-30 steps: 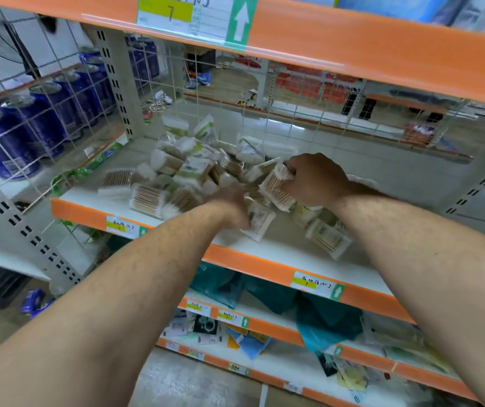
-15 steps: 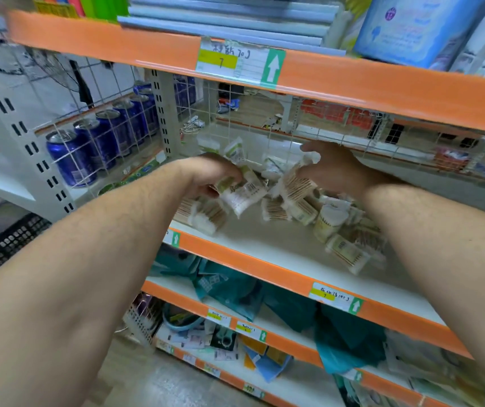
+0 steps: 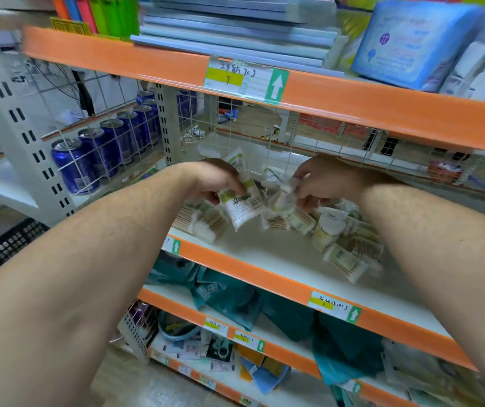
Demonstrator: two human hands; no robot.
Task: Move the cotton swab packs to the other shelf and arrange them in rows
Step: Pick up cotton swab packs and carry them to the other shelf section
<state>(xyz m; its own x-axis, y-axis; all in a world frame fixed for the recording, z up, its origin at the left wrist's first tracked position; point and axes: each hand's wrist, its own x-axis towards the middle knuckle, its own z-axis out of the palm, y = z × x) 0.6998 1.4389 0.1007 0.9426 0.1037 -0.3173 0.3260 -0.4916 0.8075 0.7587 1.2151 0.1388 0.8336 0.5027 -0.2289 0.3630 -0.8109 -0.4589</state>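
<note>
Several clear cotton swab packs lie jumbled on a white shelf with an orange front edge. My left hand is closed on a pack with a green label, lifted above the shelf board. My right hand pinches a bunch of packs, also raised off the board. More packs sit under my left wrist, partly hidden. A round tub of swabs stands among the pile at the right.
An orange shelf beam runs just above my hands, with stacked books and blue packets on it. A wire grid backs the shelf. Blue cans stand on the left shelf. Teal bags fill the shelf below.
Both hands have lifted packs off the pile and drawn closer together. The view has tilted upward, showing more of the shelf above.
</note>
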